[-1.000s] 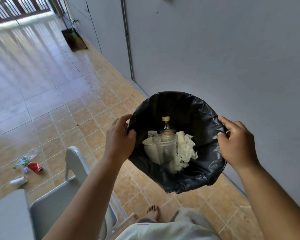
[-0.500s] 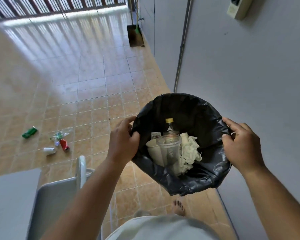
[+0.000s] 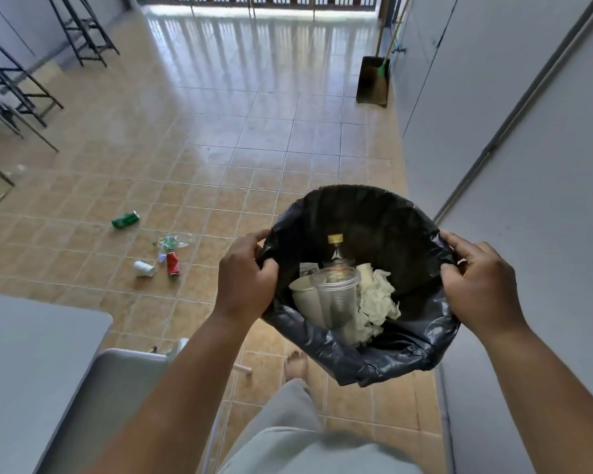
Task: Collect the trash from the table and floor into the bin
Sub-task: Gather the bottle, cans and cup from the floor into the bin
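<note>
I hold a round bin lined with a black bag (image 3: 384,220) in the air in front of me. My left hand (image 3: 245,275) grips its left rim and my right hand (image 3: 478,278) grips its right rim. Inside lie a clear plastic cup (image 3: 338,295), a white cup (image 3: 303,299), crumpled tissue (image 3: 377,302) and a bottle with a yellow cap (image 3: 335,249). On the tiled floor to the left lie a green can (image 3: 125,219), a red can (image 3: 173,264), a white cup (image 3: 144,268) and a clear wrapper (image 3: 172,241).
A grey table (image 3: 31,354) and a grey chair (image 3: 117,388) stand at the lower left. A white wall (image 3: 528,165) runs along the right. A dustpan and broom (image 3: 374,80) lean at the far right. Black metal frames (image 3: 24,80) stand at the far left. My bare foot (image 3: 295,366) shows below the bin.
The view has swung left and outward: more of the floor and its litter is now visible. Both hands keep the same grip on the bin.
</note>
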Demonstrator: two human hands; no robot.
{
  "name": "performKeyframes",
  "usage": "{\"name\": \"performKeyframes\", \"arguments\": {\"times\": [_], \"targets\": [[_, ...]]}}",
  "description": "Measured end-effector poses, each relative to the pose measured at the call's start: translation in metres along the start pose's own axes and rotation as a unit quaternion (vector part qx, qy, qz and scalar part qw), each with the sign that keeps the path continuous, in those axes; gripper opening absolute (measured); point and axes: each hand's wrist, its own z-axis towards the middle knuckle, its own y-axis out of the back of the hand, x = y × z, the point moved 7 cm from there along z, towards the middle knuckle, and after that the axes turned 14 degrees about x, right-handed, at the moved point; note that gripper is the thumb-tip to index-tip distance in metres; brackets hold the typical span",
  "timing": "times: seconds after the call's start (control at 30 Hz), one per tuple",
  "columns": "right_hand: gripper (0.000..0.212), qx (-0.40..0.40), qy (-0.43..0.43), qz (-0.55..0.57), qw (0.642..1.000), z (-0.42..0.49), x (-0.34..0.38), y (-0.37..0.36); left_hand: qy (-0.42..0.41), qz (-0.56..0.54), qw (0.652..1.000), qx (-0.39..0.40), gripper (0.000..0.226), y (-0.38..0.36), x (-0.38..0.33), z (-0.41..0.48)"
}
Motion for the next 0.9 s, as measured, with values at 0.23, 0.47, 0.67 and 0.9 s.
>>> {"name": "performKeyframes", "arguments": {"times": [0.23,0.47,0.67,0.9], "targets": [[0.053,0.04,0.038,-0.002,0.998,0.129,0.06,-0.04,0.034,0.006,0.999,-0.036,0.045,0.041,0.038,0.103],[0.053,0.069,0.084,0.023,0.994,0.247,0.11,-0.076,0.077,0.019,0.993,-0.091,0.046,0.079,0.066,0.194],[0.052,0.115,0.148,0.04,0.982,0.359,0.139,-0.115,0.138,0.034,0.981,-0.13,0.043,0.086,0.092,0.265],[0.052,0.182,0.218,0.052,0.957,0.483,0.186,-0.155,0.216,0.025,0.956,-0.195,0.043,0.099,0.109,0.329]]}}
